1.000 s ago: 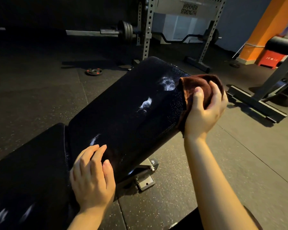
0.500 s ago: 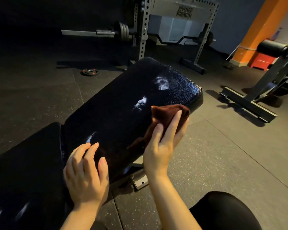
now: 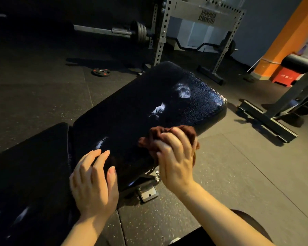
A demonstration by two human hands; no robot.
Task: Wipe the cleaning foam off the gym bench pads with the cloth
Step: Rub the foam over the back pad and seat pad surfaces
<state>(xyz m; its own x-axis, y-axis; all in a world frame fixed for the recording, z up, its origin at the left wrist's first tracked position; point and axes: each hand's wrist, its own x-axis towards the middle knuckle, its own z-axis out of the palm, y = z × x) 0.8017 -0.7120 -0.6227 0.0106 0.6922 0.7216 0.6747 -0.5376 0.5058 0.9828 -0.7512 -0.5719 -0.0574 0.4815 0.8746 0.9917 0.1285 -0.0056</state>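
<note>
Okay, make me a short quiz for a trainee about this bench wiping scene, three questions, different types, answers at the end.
1. True or false: the left hand holds the cloth.
2. Which hand grips the brown cloth? A) left B) right C) both
3. Fill in: white foam patches show on the long back pad, and fainter streaks on the ____ pad nearest the camera.

Key
1. False; it rests flat on the back pad.
2. B, the right hand, at the pad's near side edge.
3. Seat.

The black bench back pad carries white foam patches, a brown cloth and a flat hand.
</note>
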